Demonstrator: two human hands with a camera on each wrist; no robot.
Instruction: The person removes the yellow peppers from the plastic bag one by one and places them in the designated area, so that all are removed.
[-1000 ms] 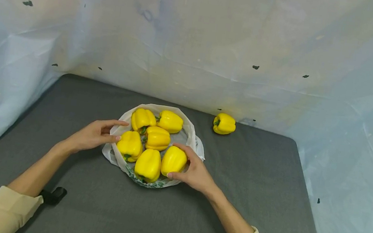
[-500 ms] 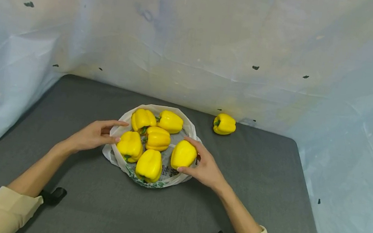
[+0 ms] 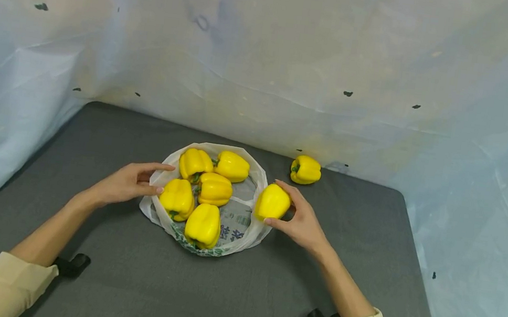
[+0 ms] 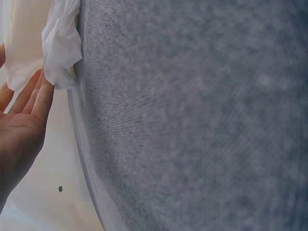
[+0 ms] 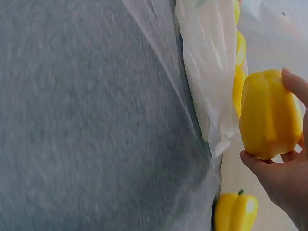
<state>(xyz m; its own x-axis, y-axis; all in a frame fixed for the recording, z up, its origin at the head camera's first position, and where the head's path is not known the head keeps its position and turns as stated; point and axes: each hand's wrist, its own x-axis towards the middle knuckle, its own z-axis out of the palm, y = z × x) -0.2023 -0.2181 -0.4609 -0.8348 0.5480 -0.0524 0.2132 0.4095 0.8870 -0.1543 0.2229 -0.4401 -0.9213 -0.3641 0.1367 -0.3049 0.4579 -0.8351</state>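
Note:
My right hand point(image 3: 300, 221) holds a yellow bell pepper point(image 3: 272, 203) between thumb and fingers, over the right rim of a white plastic bag point(image 3: 253, 232). In the right wrist view this held pepper point(image 5: 269, 115) is raised beside the bag's outer wall point(image 5: 207, 72). My left hand point(image 3: 129, 183) grips the bag's left rim, thumb and forefinger over the edge; in the left wrist view its other fingers point(image 4: 41, 98) lie along the outside of the plastic. Inside the wide mouth of the bag lie several yellow peppers, one of them a front pepper point(image 3: 203, 224).
Another yellow pepper point(image 3: 306, 170) lies outside the bag, at the back of the dark grey table point(image 3: 198, 300). Pale plastic sheeting point(image 3: 277, 50) rises behind the table and along both sides. Dark print shows on the bag's bottom.
My right hand has carried the gripped pepper up and to the right, from the bag's front right to over its rim. The printed bag bottom is uncovered there. My left hand stays put.

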